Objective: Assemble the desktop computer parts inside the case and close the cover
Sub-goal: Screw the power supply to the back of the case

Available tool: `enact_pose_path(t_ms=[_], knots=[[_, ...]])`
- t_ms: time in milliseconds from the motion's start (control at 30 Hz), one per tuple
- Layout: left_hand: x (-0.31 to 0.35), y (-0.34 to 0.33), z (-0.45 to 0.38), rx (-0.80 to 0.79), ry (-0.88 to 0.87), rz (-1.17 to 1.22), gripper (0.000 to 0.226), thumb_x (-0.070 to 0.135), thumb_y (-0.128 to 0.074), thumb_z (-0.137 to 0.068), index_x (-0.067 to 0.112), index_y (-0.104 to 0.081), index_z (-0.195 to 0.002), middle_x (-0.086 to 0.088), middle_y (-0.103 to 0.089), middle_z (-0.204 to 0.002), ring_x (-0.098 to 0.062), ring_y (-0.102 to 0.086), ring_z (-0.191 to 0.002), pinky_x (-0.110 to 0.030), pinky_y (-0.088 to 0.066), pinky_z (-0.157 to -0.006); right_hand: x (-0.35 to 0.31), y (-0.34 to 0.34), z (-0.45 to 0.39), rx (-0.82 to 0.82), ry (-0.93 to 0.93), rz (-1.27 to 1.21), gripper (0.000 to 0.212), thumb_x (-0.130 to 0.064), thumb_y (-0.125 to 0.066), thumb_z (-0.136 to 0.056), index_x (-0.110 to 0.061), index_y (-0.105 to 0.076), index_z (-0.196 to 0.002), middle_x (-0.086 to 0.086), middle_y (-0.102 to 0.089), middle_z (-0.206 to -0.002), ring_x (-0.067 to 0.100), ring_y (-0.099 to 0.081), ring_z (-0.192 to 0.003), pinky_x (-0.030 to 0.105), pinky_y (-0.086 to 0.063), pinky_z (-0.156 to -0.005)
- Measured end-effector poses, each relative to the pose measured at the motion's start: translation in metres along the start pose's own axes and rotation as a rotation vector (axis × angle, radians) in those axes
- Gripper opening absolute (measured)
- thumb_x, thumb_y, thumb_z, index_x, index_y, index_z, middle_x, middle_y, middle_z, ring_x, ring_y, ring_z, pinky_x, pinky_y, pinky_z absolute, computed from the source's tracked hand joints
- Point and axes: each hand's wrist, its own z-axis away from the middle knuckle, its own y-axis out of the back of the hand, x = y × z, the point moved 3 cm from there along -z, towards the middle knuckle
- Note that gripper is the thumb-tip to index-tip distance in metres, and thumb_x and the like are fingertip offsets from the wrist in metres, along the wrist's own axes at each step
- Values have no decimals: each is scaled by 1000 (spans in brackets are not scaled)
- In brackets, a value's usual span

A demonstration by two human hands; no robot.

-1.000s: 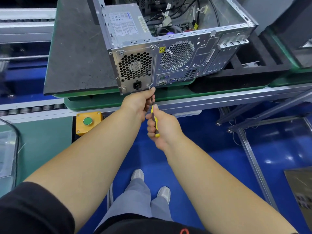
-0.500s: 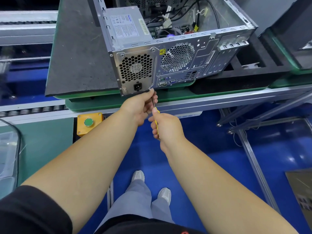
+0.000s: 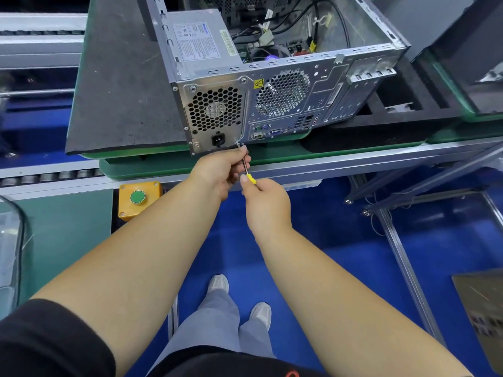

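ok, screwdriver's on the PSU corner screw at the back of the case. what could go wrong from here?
1. The screwdriver meets the screw at a slant, so the tip may slip out and strip the head.
2. The left hand pinches the shaft close to the tip; a slip could jab its fingers.
3. The case overhangs the pad's edge; pushing hard might shift it.

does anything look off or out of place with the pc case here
Nothing looks damaged or spilled. The computer case lies on its side with the top open and no cover on, cables loose inside. That fits mid-assembly. The left hand steadies the screwdriver shaft while the right hand grips its yellow handle at the power supply corner.
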Motion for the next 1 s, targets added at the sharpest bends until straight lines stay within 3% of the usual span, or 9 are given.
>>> enact_pose_path(t_ms=[167,300,400,467,567,700,767,900,1000], knots=[[1,0,-1,36,89,-65,31,29,-70,-88,15,-60,-63,7,-50,-44,-4,-37,-39,-14,-29,-36,-5,-10,6,-384,-496,-787,41,-45,-56,-98,-9,-63,-80,-2,-43,-52,8,-32,-41,18,-28,-36],[-1,-4,-2,41,108,-64,30,30,-70,-88,17,-60,-63,8,-49,-44,-5,-38,-36,-19,-37,-44,-4,5,0,-323,-379,-473,44,-48,-59,-95,-5,-69,-98,1,-52,-57,11,-45,-44,22,-39,-44],[-2,-6,-4,52,40,22,24,21,-69,-89,14,-61,-68,7,-60,-51,-1,-46,-38,-17,-34,-48,-7,11,0,-101,-75,10,39,-46,-61,-93,-15,-55,-70,-1,-48,-60,18,-44,-54,33,-38,-55],[-2,-6,-3,53,33,36,22,20,-70,-89,14,-62,-70,8,-62,-52,0,-48,-40,-15,-34,-45,-4,8,2,-5,61,144,46,-42,-57,-96,-16,-41,-62,-3,-40,-58,18,-35,-55,33,-30,-55],[-2,-4,-3,56,48,57,21,20,-72,-87,15,-62,-69,7,-61,-52,-1,-47,-39,-17,-33,-47,-2,0,2,-26,-12,-80,44,-41,-57,-97,-7,-55,-69,0,-44,-57,18,-37,-55,30,-32,-55],[-2,-3,-4,68,83,24,27,25,-75,-84,16,-58,-65,8,-52,-45,-3,-41,-36,-20,-30,-49,1,-6,5,-312,-425,-732,32,-39,-59,-97,-11,-60,-82,-3,-41,-48,10,-30,-41,19,-24,-38],[-2,-3,-5,70,99,6,29,27,-76,-83,17,-57,-63,8,-48,-44,-5,-37,-36,-21,-31,-51,0,-5,6,-412,-505,-890,29,-39,-58,-97,-11,-59,-91,-2,-40,-50,8,-30,-40,18,-23,-37],[-2,-3,-3,81,99,-7,31,28,-77,-82,18,-59,-59,7,-50,-47,-7,-37,-41,-20,-36,-48,2,3,3,-315,-400,-554,42,-46,-62,-94,-6,-71,-98,-1,-52,-55,8,-43,-42,19,-34,-40],[-1,-3,-3,92,50,25,24,22,-78,-81,17,-61,-64,7,-56,-51,-4,-44,-42,-17,-33,-39,0,6,-3,-142,-208,-244,41,-49,-58,-95,-12,-68,-80,-4,-49,-51,8,-43,-40,17,-35,-39]])
